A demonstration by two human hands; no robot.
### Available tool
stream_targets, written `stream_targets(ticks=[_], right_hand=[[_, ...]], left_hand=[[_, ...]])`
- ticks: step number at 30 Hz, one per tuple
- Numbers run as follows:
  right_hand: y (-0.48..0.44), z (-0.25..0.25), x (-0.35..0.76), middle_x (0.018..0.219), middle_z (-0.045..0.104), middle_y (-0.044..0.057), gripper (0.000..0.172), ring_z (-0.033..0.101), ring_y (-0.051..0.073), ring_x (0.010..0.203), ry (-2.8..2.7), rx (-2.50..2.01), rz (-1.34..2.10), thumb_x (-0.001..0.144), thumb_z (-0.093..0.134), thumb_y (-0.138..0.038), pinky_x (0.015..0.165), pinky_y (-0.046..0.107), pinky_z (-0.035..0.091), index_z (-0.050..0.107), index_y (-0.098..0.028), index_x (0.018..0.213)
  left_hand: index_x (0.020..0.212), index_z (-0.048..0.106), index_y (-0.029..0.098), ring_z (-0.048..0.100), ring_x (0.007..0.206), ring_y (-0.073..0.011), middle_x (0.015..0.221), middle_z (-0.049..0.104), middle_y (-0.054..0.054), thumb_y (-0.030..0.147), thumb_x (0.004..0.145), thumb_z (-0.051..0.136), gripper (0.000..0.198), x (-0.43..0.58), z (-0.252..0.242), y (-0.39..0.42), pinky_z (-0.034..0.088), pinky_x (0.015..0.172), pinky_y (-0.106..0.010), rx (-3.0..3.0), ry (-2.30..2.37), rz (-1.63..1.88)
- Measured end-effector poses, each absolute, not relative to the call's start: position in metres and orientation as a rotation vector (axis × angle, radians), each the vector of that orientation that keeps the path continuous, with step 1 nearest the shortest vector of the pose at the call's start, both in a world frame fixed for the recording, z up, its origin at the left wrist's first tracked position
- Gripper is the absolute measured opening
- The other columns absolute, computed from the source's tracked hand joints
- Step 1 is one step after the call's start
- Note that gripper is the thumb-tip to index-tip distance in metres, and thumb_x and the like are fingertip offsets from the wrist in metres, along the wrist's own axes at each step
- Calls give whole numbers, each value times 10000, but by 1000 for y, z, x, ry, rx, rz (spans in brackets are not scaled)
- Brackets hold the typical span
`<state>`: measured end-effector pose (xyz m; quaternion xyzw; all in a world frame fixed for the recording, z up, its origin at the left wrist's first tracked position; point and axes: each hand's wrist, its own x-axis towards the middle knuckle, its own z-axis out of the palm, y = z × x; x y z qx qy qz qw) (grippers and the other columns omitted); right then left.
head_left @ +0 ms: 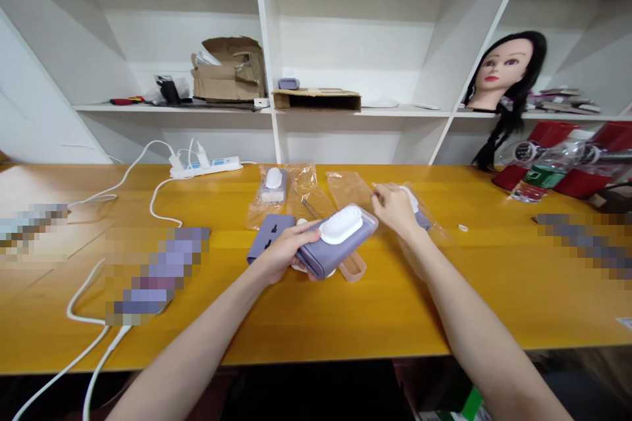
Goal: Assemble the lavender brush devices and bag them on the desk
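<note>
From where I stand, the left hand (pixel 282 253) holds a boxy case (pixel 328 247) over the middle of the table (pixel 316 335), and the right hand (pixel 394 209) touches a plastic bag (pixel 419 204) just beside it. A power strip (pixel 205 168) lies behind them, near the table's back edge. Higher up, a cardboard box (pixel 228 72) sits on the shelf (pixel 168 108), well left of a mannequin head (pixel 506 72).

2 bare hands: left hand (pixel 284 253), right hand (pixel 394 209)
</note>
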<state>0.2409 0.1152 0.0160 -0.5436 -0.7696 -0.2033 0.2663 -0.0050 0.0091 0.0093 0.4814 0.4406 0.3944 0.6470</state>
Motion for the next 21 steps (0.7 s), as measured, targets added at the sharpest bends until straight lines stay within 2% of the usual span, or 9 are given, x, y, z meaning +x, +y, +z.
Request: stream_targets(ticks=[5,12,18,21], right_hand=[[105,25,235,710,662,91,247,584,210,722,-2107,-1367,-570,855,433,-213,680,302,374,596,-175,674],[104,26,224,713,685,99,202,603,224,684,-2061,-1491,-580,817,450,-196,607,311,333,588,-181,671],[105,26,233,714,681,89,241,609,219,677,-2076,-1409,-548,882,442,-262,620,304,350,573,-195,691],[105,27,237,722,678,91,227,610,220,690,-2146,-1333,-549,876,464,-260,644,304,365,565,-195,683]], left_hand=[[1379,476,165,520,355,-111,521,570,17,366,779,633,652,-4,9,9,361,365,-200,1104,1037,931],[1305,565,243,514,427,-77,676,639,-7,335,766,643,552,-6,11,8,318,387,-176,1238,1060,866],[1280,589,234,500,426,-79,657,636,-3,344,772,642,523,-5,10,7,339,385,-182,1242,1058,866],[1297,568,195,515,391,-96,603,613,2,369,763,655,568,-6,9,9,333,357,-189,1157,1013,935]])
